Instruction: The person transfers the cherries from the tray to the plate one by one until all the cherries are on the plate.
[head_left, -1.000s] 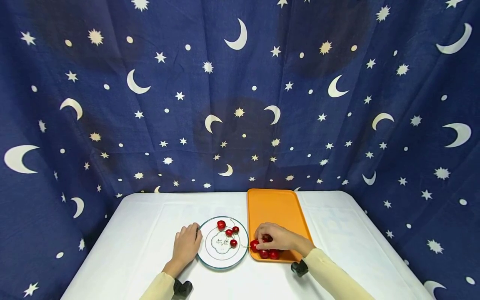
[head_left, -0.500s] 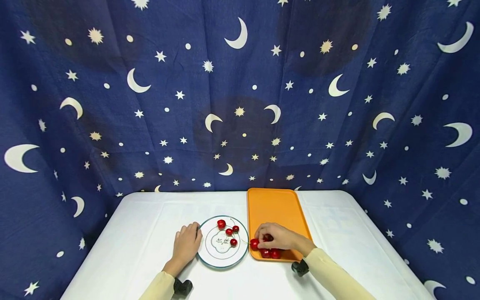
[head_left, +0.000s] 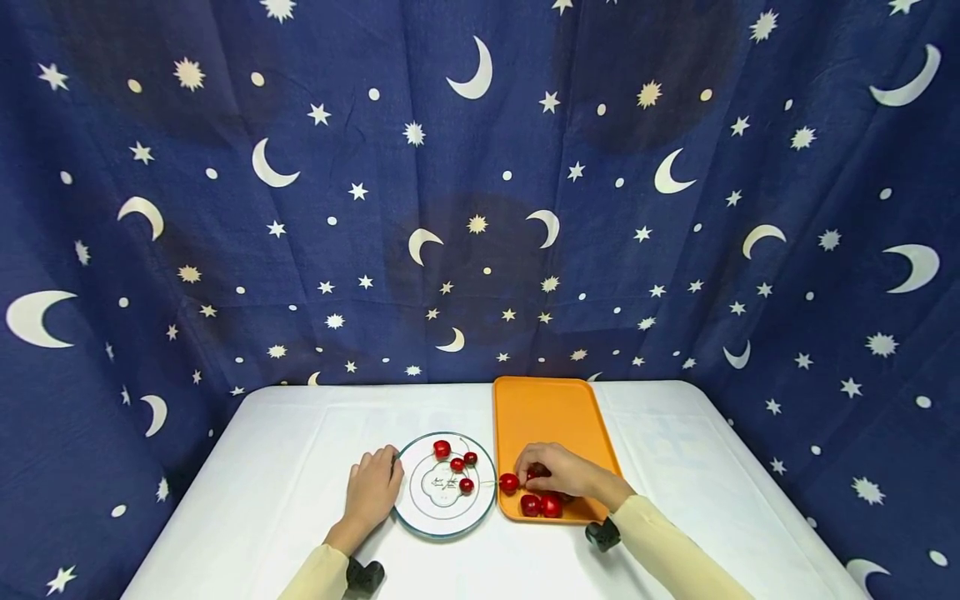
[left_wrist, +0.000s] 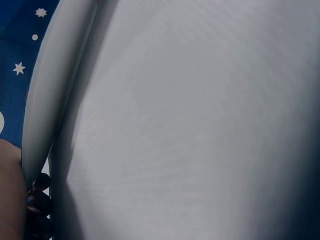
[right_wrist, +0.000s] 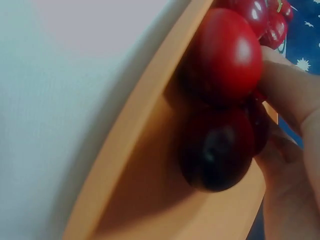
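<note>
My left hand (head_left: 372, 483) lies on the white cloth at the left of a white plate (head_left: 414, 508) with a blue-green rim, fingers extended, thumb side right at the rim. Several red cherries (head_left: 442, 450) with stems lie on the plate. My right hand (head_left: 558, 471) is over the near end of an orange tray (head_left: 543, 404), its thumb and fingers curled round a dark cherry (head_left: 537, 472). Beside them in the tray are more cherries (head_left: 530, 505). In the right wrist view, a bright red cherry (right_wrist: 230, 55) and a dark one (right_wrist: 217, 150) partly hide the fingertips.
The tray stands just right of the plate on the white-covered table (head_left: 300, 450). Dark blue fabric (head_left: 480, 275) with moons and stars hangs behind and to both sides. A black wrist device (head_left: 602, 534) sits under the right forearm.
My right hand has shifted slightly right and up, uncovering the leftmost tray cherry, which now lies apart from the thumb. The near cherries in the tray have moved a little right. The left hand stays put.
</note>
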